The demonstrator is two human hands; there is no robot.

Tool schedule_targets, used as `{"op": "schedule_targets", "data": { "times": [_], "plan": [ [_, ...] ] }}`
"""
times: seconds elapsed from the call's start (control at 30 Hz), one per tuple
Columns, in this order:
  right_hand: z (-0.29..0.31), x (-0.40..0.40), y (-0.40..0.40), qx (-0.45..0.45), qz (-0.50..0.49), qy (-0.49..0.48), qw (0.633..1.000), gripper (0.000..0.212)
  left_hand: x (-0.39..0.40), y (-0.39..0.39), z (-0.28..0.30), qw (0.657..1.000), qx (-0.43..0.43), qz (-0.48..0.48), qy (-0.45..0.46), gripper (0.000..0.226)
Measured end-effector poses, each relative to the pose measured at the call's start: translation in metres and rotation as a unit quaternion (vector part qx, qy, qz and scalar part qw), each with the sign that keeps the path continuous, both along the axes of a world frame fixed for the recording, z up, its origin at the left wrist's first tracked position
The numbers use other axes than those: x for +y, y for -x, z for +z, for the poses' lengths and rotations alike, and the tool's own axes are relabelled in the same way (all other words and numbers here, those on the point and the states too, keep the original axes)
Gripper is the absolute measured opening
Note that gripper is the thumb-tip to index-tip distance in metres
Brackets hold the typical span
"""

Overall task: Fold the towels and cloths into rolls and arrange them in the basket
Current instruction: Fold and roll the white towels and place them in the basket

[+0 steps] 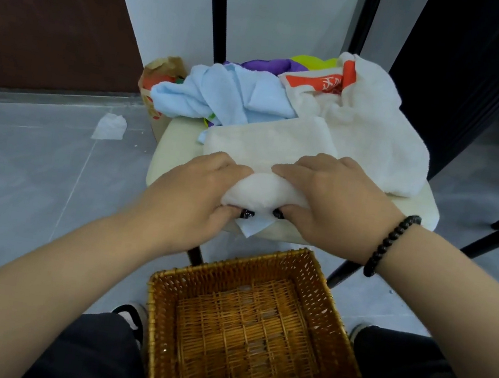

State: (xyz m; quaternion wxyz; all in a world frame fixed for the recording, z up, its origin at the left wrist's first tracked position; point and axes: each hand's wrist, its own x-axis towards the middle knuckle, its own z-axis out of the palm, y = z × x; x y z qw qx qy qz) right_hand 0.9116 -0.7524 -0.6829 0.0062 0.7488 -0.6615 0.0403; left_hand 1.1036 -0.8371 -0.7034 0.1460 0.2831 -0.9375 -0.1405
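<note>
Fingers (232, 166) of the left hand (196, 187) and right hand (328, 197) curl round a half-rolled white towel (266, 155) on the cream stool seat (177, 142), in front of a heap of cloths (223, 94). Below, between the knees, sits the wicker basket (159, 305).

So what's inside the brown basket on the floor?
Nothing yet. The square brown wicker basket shows only its bare woven bottom. The white towel is on the cream stool, half rolled, gripped by the left hand and right hand.
</note>
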Motion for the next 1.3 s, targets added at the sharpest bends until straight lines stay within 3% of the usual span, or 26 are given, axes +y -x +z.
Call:
{"op": "schedule_targets", "data": {
  "times": [0.1,0.2,0.27,0.37,0.43,0.5,0.67,0.73,0.8,0.87,0.97,1.03,1.1,1.17,1.23,1.3],
  "plan": [
    [-0.010,0.010,-0.011,0.074,-0.015,0.058,0.995,0.062,-0.011,0.002,0.012,0.997,-0.014,0.005,-0.078,0.050],
    [-0.011,0.002,-0.011,0.086,-0.004,0.065,0.994,0.044,-0.019,0.004,0.018,0.992,-0.021,0.016,-0.122,0.037],
    [-0.003,-0.006,-0.006,0.043,0.010,0.032,0.999,0.036,-0.016,0.006,0.016,0.997,-0.038,0.030,-0.066,0.043],
    [0.009,-0.010,0.003,-0.044,0.008,-0.045,0.998,0.031,0.000,0.006,0.006,0.986,-0.094,0.006,0.136,0.069],
    [0.014,-0.008,0.006,-0.097,0.003,-0.107,0.989,0.028,0.007,0.006,0.002,0.979,-0.083,-0.013,0.184,0.064],
    [0.014,-0.002,0.005,-0.100,0.000,-0.123,0.987,0.031,0.008,0.008,0.001,0.987,-0.076,-0.010,0.144,0.051],
    [-0.006,0.018,-0.014,0.080,-0.008,0.042,0.996,0.062,-0.005,0.009,0.014,0.991,-0.092,-0.006,-0.097,0.042],
    [-0.015,0.019,-0.018,0.102,-0.013,0.056,0.993,0.058,-0.006,0.009,0.020,0.985,-0.121,-0.014,-0.124,0.034],
    [-0.017,0.015,-0.018,0.108,-0.004,0.034,0.994,0.042,-0.003,0.011,0.020,0.986,-0.138,-0.003,-0.099,0.032],
    [-0.012,0.011,-0.014,0.081,0.012,0.000,0.997,0.031,0.006,0.011,0.016,0.992,-0.129,0.017,0.004,0.043],
    [0.001,0.005,0.000,-0.005,0.015,-0.062,0.998,0.030,0.017,0.010,0.001,0.975,-0.112,0.003,0.192,0.056],
    [0.006,0.002,0.003,-0.028,0.011,-0.096,0.995,0.032,0.019,0.012,-0.008,0.973,-0.086,0.004,0.214,0.050],
    [0.007,0.004,-0.001,-0.007,0.002,-0.092,0.996,0.035,0.017,0.014,-0.009,0.984,-0.093,0.001,0.149,0.043],
    [0.001,0.012,-0.009,0.057,-0.008,-0.028,0.998,0.046,0.007,0.014,-0.003,0.994,-0.105,0.006,0.027,0.039],
    [-0.005,0.019,-0.014,0.119,-0.029,0.016,0.992,0.064,-0.004,0.017,0.009,0.990,-0.108,-0.009,-0.094,0.033],
    [-0.013,0.018,-0.017,0.146,-0.037,0.040,0.988,0.062,-0.007,0.019,0.017,0.983,-0.103,-0.022,-0.148,0.028]
  ]
}}
